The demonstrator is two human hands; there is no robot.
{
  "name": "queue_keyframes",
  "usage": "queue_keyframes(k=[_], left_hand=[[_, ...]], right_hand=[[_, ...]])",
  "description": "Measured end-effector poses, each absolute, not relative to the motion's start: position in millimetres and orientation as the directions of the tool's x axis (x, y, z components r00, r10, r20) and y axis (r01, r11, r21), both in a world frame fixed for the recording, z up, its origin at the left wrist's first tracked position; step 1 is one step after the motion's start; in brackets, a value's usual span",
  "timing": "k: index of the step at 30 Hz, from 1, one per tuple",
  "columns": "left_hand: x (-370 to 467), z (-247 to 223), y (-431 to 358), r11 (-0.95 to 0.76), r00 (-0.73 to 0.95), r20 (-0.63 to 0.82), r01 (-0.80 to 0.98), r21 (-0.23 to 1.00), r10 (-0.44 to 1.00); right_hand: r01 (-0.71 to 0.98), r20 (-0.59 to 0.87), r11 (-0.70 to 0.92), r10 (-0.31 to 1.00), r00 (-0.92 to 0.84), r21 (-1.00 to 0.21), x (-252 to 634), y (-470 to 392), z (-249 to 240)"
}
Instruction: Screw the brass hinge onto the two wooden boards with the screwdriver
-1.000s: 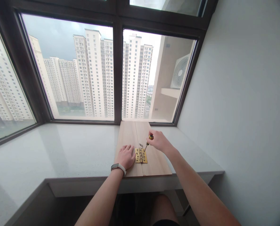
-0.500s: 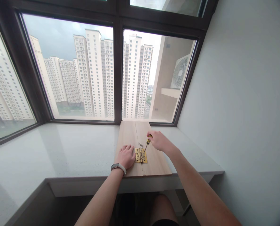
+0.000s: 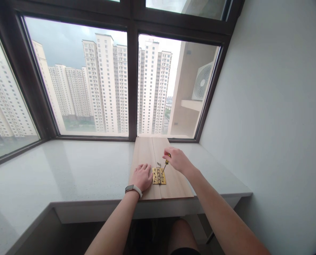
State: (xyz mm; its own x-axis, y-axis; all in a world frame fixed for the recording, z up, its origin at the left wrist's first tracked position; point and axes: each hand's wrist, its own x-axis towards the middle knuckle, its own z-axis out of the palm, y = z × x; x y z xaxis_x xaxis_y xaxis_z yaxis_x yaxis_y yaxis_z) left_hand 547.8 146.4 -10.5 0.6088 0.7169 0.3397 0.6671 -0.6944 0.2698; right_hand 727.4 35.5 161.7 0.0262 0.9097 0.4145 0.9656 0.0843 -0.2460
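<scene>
A gold hinge (image 3: 159,176) lies open across the seam between two pale wooden boards (image 3: 176,186). My right hand (image 3: 177,159) is closed around the yellow and black handle of a screwdriver (image 3: 166,162), whose tip meets the hinge's right leaf. Flat on the left board, my left hand (image 3: 143,177) has its fingers stretched out, the fingertips beside the hinge's left edge. Several small dark screws (image 3: 159,164) lie just beyond the hinge.
The boards rest on a white windowsill counter (image 3: 94,177), reaching from its front edge back to the dark window frame (image 3: 132,88). A plain wall (image 3: 275,106) rises on the right. My knee shows below the counter.
My right hand and the screwdriver handle have shifted slightly left, so the screwdriver stands a little more upright. The left hand stays in place on the board.
</scene>
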Motion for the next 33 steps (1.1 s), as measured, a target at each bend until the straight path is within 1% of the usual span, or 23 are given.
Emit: queue_keyframes(k=[5,8,15,17,20,23,29,31,33], left_hand=[[547.9,-11.2,146.4,-0.693,0.608,0.337,0.667,0.274,0.719],[548.0,-11.3,146.4,-0.691,0.607,0.336,0.667,0.277,0.72],[548.1,-11.5,146.3,-0.697,0.606,0.35,0.664,0.271,0.714],[548.2,-11.5,146.3,-0.698,0.607,0.352,0.662,0.273,0.713],[548.9,-11.8,146.4,-0.699,0.604,0.358,0.66,0.276,0.712],[549.5,-12.2,146.4,-0.693,0.599,0.354,0.665,0.278,0.718],[548.6,-12.5,146.5,-0.691,0.604,0.341,0.67,0.272,0.72],[548.2,-12.5,146.7,-0.688,0.604,0.336,0.672,0.275,0.723],[548.0,-12.4,146.8,-0.687,0.604,0.333,0.671,0.279,0.724]], right_hand=[[0.939,0.327,0.118,0.945,-0.006,-0.322,729.3,36.2,160.8],[0.933,0.292,0.12,0.956,-0.016,-0.34,731.0,37.7,160.1],[0.962,0.377,0.039,0.924,0.068,-0.269,728.9,39.0,159.8],[0.967,0.414,0.039,0.907,0.072,-0.254,729.2,39.4,158.5],[0.962,0.446,0.08,0.894,0.048,-0.262,728.9,39.4,157.1],[0.953,0.412,0.086,0.91,0.044,-0.292,727.8,37.8,157.8],[0.93,0.249,0.039,0.967,0.057,-0.366,731.5,35.0,161.8],[0.934,0.223,0.012,0.972,0.072,-0.358,732.5,35.1,162.6],[0.948,0.25,-0.011,0.964,0.095,-0.318,732.1,35.1,163.0]])
